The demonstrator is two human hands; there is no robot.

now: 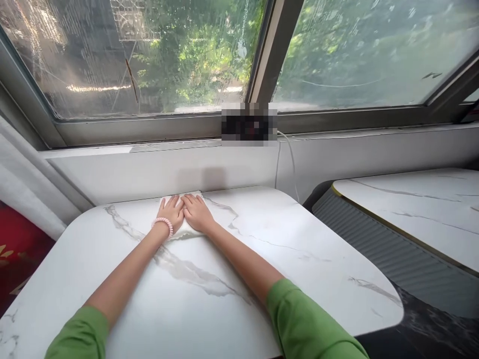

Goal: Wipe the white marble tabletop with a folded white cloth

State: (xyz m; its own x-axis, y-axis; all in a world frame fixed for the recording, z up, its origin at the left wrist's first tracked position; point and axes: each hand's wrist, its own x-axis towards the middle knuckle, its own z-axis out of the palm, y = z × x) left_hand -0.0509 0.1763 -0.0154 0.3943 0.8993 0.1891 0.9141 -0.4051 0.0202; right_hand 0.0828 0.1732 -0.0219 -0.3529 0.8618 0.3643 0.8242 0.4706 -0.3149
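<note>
Both arms reach out to the far edge of a white marble-patterned table (pixel 262 224). My left hand (pixel 172 211) lies flat on a white cloth (pixel 187 231), its fingers stretched forward; a pink beaded bracelet (pixel 164 223) circles that wrist. Beside it, my right hand (pixel 197 213) also presses flat on the cloth, fingers extended. The two hands touch or nearly touch at the thumbs and forefingers. Most of the cloth is hidden beneath them, with parts showing in front of and behind the hands.
A low white wall and a framed window (pixel 149 65) rise behind the table. On the sill sits a dark blurred item (pixel 249 124) with a white cable (pixel 293 159). A second marble-patterned table (pixel 422 199) stands at right, a white curtain (pixel 30 174) at left.
</note>
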